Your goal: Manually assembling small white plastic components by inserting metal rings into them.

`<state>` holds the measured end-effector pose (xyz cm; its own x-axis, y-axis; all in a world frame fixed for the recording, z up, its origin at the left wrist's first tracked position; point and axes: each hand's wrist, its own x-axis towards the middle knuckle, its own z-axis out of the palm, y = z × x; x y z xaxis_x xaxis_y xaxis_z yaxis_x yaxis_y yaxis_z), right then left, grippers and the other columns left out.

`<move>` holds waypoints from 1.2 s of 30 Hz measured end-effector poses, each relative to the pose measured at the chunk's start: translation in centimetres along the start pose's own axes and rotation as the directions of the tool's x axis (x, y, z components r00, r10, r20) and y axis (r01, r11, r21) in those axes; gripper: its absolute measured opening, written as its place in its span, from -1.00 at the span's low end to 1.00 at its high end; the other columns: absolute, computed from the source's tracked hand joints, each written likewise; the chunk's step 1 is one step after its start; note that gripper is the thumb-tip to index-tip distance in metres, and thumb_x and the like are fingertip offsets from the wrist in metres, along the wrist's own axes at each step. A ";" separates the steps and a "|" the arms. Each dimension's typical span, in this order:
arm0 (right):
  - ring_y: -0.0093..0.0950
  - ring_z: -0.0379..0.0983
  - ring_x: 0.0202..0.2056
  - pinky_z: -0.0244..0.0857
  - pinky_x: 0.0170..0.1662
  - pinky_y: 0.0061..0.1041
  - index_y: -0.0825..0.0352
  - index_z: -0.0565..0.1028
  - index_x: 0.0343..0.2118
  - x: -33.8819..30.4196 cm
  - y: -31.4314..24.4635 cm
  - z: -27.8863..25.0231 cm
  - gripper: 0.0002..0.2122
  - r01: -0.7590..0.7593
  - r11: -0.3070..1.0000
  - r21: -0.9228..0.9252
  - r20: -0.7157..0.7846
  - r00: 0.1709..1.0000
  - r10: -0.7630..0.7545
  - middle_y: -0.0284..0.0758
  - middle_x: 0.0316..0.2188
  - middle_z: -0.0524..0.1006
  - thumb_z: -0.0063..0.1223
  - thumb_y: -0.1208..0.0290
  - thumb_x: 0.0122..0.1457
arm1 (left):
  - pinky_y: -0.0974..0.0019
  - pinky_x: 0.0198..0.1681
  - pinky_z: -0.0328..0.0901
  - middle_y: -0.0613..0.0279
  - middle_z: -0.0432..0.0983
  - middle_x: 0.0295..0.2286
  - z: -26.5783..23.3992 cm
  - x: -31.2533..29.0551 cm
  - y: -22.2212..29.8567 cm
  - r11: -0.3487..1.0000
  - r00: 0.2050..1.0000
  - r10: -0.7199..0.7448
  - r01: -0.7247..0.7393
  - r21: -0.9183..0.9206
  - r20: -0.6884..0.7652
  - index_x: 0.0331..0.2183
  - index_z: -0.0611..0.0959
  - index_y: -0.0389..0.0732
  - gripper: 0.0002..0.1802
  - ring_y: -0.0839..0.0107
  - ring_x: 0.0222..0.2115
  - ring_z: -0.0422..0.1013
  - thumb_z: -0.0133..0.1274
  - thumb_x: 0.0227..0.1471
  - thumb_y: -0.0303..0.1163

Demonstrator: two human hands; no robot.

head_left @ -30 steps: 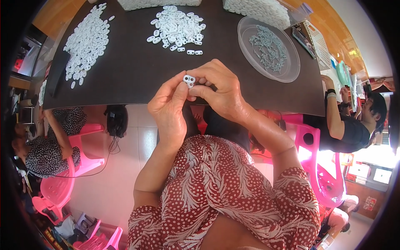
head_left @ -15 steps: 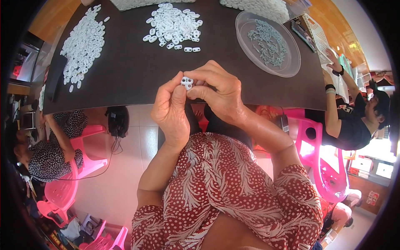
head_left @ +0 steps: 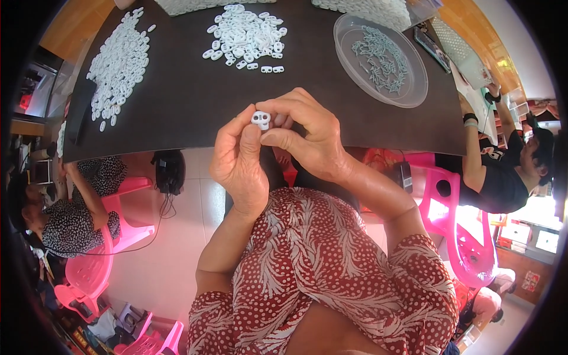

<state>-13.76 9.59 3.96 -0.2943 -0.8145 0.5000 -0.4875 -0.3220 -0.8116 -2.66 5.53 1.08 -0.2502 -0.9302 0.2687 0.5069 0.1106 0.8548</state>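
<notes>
A small white two-hole cord lock (head_left: 261, 118) is held up over the table's near edge, its two dark holes facing up. My left hand (head_left: 241, 163) pinches it from the left between thumb and fingers. From the right, my right hand (head_left: 307, 127) closes on it, index finger at its top and thumb by its lower end. A lower white part shows under the two holes; whether it is a separate piece, I cannot tell. Farther back lies a heap of white two-hole pieces (head_left: 245, 35), and at the left a heap of white oval pieces (head_left: 121, 62).
A round clear tray (head_left: 346, 71) of small grey-green thin pieces (head_left: 381, 59) stands at the right on the dark table (head_left: 195, 112). White-filled containers (head_left: 361, 10) line the far edge. A phone (head_left: 432, 50) lies right. People sit at both sides on pink chairs (head_left: 89, 269).
The cord lock has tilted in my fingers and moved slightly left; both hands shifted with it. At the right, the other person's hands moved a white perforated basket.
</notes>
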 end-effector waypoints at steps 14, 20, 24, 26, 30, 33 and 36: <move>-0.39 0.33 -0.46 0.25 -0.41 -0.50 0.38 0.47 -0.33 -0.7 1.0 1.4 -0.73 0.222 0.960 -0.169 -0.149 0.957 -0.248 -0.32 -0.46 0.48 0.22 0.59 -0.17 | 0.48 -0.19 0.32 0.17 0.47 -0.27 0.4 -0.6 0.3 0.999 1.000 -0.013 0.013 -0.048 0.006 -0.17 0.50 -0.41 -0.77 0.54 -0.31 0.39 -0.06 0.14 -0.48; -0.39 0.32 -0.47 0.25 -0.44 -0.50 0.39 0.45 -0.32 -1.0 1.4 1.9 -0.71 0.279 0.945 -0.173 -0.201 0.929 -0.311 -0.31 -0.46 0.47 0.22 0.60 -0.18 | 0.50 -0.20 0.29 0.23 0.44 -0.31 0.6 -1.0 0.0 0.998 0.998 0.065 -0.065 -0.026 0.025 -0.19 0.49 -0.39 -0.78 0.58 -0.32 0.35 -0.07 0.15 -0.45; -0.41 0.31 -0.48 0.24 -0.45 -0.52 0.40 0.44 -0.32 -1.1 1.3 2.0 -0.71 0.287 0.944 -0.161 -0.217 0.923 -0.317 -0.30 -0.47 0.46 0.21 0.62 -0.17 | 0.49 -0.20 0.28 0.26 0.43 -0.32 0.5 -1.1 -0.1 0.996 0.996 0.076 -0.074 -0.048 0.041 -0.20 0.49 -0.38 -0.77 0.59 -0.32 0.34 -0.05 0.14 -0.44; -0.41 0.31 -0.48 0.24 -0.45 -0.52 0.41 0.44 -0.32 -1.1 1.3 2.2 -0.72 0.298 0.941 -0.160 -0.224 0.918 -0.329 -0.30 -0.47 0.46 0.20 0.62 -0.17 | 0.49 -0.20 0.27 0.27 0.43 -0.33 0.5 -1.1 -0.2 0.995 0.995 0.094 -0.091 -0.050 0.045 -0.20 0.48 -0.37 -0.78 0.59 -0.33 0.34 -0.05 0.14 -0.43; -0.39 0.34 -0.49 0.24 -0.48 -0.54 0.47 0.45 -0.30 -1.1 1.3 2.2 -0.82 0.318 0.934 -0.160 -0.218 0.912 -0.348 -0.21 -0.45 0.47 0.11 0.58 0.01 | 0.49 -0.21 0.26 0.31 0.41 -0.35 0.6 -0.9 -0.5 0.984 0.984 0.174 -0.175 0.021 0.034 -0.24 0.49 -0.35 -0.81 0.60 -0.33 0.32 -0.04 0.14 -0.42; -0.40 0.32 -0.51 0.23 -0.49 -0.55 0.48 0.44 -0.30 -1.1 1.6 2.4 -0.83 0.361 0.913 -0.190 -0.209 0.894 -0.397 -0.21 -0.46 0.46 0.09 0.60 0.02 | 0.50 -0.22 0.25 0.32 0.40 -0.35 0.4 -1.0 -0.7 0.972 0.976 0.215 -0.217 0.086 0.025 -0.26 0.50 -0.33 -0.82 0.61 -0.34 0.31 -0.04 0.14 -0.41; -0.39 0.31 -0.51 0.22 -0.49 -0.54 0.48 0.44 -0.30 -0.9 1.3 2.4 -0.84 0.338 0.921 -0.193 -0.199 0.906 -0.374 -0.22 -0.46 0.46 0.08 0.62 0.01 | 0.51 -0.23 0.25 0.33 0.40 -0.35 0.3 -1.1 -0.9 0.969 0.977 0.214 -0.213 0.127 0.009 -0.26 0.50 -0.32 -0.83 0.63 -0.34 0.30 -0.05 0.15 -0.41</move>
<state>-12.17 8.72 1.73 -0.2478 -0.5218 0.8163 -0.7070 -0.4787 -0.5206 -3.11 6.53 0.17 -0.1439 -0.8817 0.4494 0.4396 0.3499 0.8272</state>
